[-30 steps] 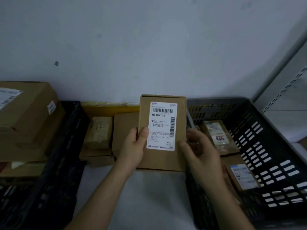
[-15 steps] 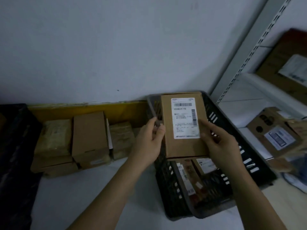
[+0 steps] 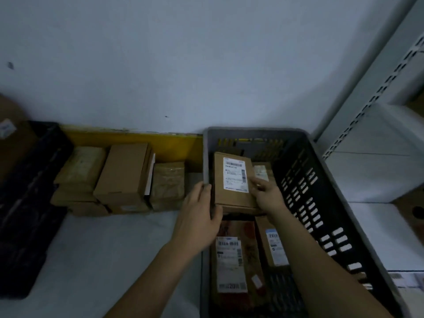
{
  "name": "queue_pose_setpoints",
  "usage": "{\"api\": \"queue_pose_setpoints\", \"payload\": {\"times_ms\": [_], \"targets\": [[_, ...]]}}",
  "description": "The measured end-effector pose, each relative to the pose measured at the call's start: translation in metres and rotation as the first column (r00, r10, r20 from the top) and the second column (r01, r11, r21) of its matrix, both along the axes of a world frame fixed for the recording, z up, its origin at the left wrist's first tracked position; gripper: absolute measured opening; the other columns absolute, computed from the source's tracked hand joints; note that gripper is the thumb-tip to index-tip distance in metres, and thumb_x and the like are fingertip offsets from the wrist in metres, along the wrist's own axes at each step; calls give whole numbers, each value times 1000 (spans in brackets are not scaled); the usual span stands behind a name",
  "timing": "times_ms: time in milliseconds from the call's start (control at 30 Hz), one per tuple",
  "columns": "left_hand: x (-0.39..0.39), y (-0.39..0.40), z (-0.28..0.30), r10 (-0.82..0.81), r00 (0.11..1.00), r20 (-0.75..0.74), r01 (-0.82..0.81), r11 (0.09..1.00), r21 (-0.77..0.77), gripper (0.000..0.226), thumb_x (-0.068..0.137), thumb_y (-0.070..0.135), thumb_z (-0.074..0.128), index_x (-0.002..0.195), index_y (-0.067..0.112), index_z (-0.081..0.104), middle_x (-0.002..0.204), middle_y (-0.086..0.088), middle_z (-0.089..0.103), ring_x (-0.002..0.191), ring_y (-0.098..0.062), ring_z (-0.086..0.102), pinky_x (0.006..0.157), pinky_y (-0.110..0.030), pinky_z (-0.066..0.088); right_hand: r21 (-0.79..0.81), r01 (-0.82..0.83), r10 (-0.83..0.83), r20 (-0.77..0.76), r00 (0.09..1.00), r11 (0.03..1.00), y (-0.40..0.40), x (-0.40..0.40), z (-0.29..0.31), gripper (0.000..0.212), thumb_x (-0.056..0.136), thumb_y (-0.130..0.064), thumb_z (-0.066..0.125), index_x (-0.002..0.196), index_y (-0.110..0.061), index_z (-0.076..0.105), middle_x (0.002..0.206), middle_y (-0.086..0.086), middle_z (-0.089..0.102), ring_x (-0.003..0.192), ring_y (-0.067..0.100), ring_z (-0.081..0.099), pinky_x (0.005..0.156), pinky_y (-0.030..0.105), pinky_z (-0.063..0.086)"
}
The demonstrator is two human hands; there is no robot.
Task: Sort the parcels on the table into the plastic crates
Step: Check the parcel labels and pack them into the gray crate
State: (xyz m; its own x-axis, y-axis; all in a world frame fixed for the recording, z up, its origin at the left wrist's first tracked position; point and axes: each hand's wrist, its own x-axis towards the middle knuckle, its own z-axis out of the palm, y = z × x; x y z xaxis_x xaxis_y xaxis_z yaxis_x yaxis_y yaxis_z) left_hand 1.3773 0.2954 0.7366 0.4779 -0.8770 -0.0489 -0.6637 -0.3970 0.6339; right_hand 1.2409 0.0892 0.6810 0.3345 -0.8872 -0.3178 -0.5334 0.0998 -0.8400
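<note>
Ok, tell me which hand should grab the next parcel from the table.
Left. The left hand sits at the grey crate wall nearest the table parcels; the right hand is inside the crate on the labelled box.

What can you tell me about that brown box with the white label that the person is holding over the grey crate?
The cardboard parcel is a flat, plain brown box, closed, with a white shipping label carrying barcodes on its upper face. It lies label up, slightly tilted, inside the grey plastic crate near its far left corner, above other labelled parcels. The left hand grips its near left edge, and the right hand rests its fingers on the label's right side. Whether it rests on the parcels beneath cannot be told.
</note>
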Motion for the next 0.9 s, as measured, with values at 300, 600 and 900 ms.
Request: {"api": "queue_pose_setpoints", "payload": {"times_ms": [300,600,900], "targets": [[-14,-8,-5,117,992,46,-119,992,43,74,110,44,49,170,22,12,176,0,14,158,-23,22,123,-36,30,-82,2,-16,-175,984,997,-2,24,-25,47,102,-9,53,140,-30,72,145,6,69,126,31,66,99,31,54],[-21,-20,-14,169,984,59,-172,984,52,78,108,44,50,170,22,8,174,-3,15,154,-28,29,118,-46,43,-92,104,-121,-201,972,990,-5,43,-33,44,102,-11,59,139,-30,73,140,9,69,126,35,64,105,40,46],[-20,-19,-18,175,980,93,-179,983,42,79,108,45,50,170,23,8,175,-3,13,157,-25,26,120,-44,43,-146,-542,298,-703,645,828,13,51,-59,58,99,-53,58,143,-15,59,159,23,36,144,44,40,113,54,47]]}}
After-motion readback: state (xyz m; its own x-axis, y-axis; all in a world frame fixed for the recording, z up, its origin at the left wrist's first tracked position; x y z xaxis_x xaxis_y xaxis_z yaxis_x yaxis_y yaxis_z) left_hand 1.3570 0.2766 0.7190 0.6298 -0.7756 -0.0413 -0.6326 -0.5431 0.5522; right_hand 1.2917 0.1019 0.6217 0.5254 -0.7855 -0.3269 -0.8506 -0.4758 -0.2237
